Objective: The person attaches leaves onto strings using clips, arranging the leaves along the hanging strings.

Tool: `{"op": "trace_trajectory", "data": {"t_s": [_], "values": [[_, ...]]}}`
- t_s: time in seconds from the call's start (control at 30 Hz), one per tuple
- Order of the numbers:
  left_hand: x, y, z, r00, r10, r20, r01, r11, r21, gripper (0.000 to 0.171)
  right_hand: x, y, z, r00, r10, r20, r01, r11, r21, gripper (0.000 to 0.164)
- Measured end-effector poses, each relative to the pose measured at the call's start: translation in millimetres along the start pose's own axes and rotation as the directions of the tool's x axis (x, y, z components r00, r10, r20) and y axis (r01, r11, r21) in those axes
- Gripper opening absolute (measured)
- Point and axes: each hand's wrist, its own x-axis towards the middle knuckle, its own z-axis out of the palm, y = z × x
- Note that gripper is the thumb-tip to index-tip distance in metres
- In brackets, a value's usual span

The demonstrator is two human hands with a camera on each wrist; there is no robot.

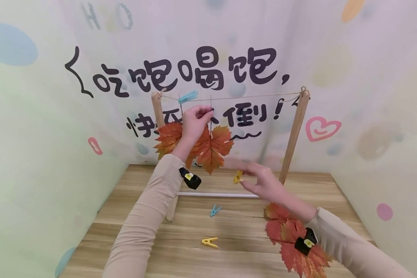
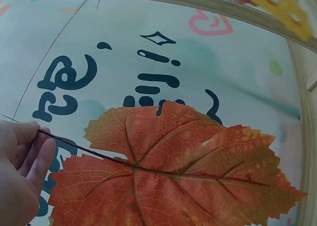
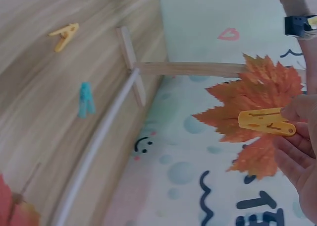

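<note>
My left hand [image 1: 195, 121] pinches the dark stem of an orange maple leaf [image 1: 213, 148] close under the string [image 1: 243, 97], and the leaf hangs below the fingers. In the left wrist view the leaf [image 2: 173, 171] spreads wide, its stem running up to the fingertips. Lower and to the right, my right hand [image 1: 264, 181] holds a yellow clothespin [image 3: 266, 121] between thumb and fingers. A second orange leaf [image 1: 168, 137] hangs at the left, partly behind the left forearm, under a blue clothespin [image 1: 188, 97] on the string.
Two wooden posts [image 1: 294, 135] carry the string, with a white rod [image 1: 219, 195] low between them. On the wooden table [image 1: 125, 231] lie a blue clothespin [image 1: 215, 211] and a yellow clothespin [image 1: 209, 242]. Several red-orange leaves [image 1: 292, 255] lie at the right, partly under the right forearm.
</note>
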Motion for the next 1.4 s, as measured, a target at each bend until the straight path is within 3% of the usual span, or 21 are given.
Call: {"op": "trace_trajectory", "data": {"t_s": [0.1,0.3,0.4,0.57,0.9,1.03,1.2,1.4], "values": [[0.2,-0.1,-0.5,1.0,0.007,-0.001,-0.007,1.0,0.013,0.02,14.8,-4.3,-11.7,1.0,0.016,0.0,-0.016,0.999,0.031,0.032],[0.0,-0.4,-0.7,1.0,0.014,-0.014,-0.013,0.999,0.035,0.018,38.1,-6.8,-31.2,0.981,0.173,0.086,-0.186,0.966,0.181,0.029],[0.7,-2.0,0.2,1.0,0.012,-0.015,-0.011,0.999,0.037,0.018,47.5,-7.4,-39.7,0.972,0.22,0.089,-0.233,0.954,0.188,0.029],[1.5,-3.6,1.3,1.0,0.007,-0.023,-0.006,0.999,0.035,0.018,63.9,-12.9,-53.0,0.975,0.222,0.01,-0.221,0.965,0.137,0.028],[2.4,-5.0,4.6,1.0,0.004,-0.029,-0.003,0.999,0.04,0.018,95.5,-12.0,-67.9,0.978,0.151,-0.145,-0.14,0.987,0.082,0.028],[3.1,-3.0,5.5,0.999,0.004,-0.032,-0.003,1.0,0.031,0.018,117.2,-17.6,-77.9,0.972,0.117,-0.203,-0.107,0.993,0.058,0.028],[3.9,-4.1,6.0,1.0,0.005,-0.031,-0.004,0.999,0.035,0.018,143.8,-25.8,-89.4,0.959,0.149,-0.243,-0.139,0.989,0.058,0.028],[4.1,-7.3,7.2,0.999,0.014,-0.03,-0.013,0.999,0.046,0.017,159.8,-24.2,-89.8,0.952,0.176,-0.25,-0.183,0.983,-0.006,0.028]]}}
